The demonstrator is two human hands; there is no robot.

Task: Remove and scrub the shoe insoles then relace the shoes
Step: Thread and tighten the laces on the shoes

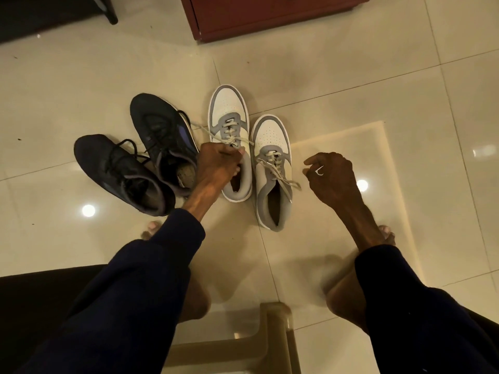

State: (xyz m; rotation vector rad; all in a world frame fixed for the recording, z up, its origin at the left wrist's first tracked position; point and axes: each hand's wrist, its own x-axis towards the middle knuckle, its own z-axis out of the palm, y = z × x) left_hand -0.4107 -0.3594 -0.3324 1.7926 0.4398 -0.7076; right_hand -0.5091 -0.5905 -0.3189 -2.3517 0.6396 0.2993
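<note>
Left white-grey sneaker [228, 109] stands on tiled floor [351, 76], laces loose; left hand [216, 163] curls round its tongue and laces at the opening. Right white-grey sneaker [271, 139] just beside it, laces untied, opening dark, insole not discernible. Right hand [332, 174] hovers right of that shoe, fingers loosely curled, holding nothing. Black shoe [159, 125] left of the hand shows pale insole [186, 172] inside; second black shoe [108, 160] further left, inside dark
</note>
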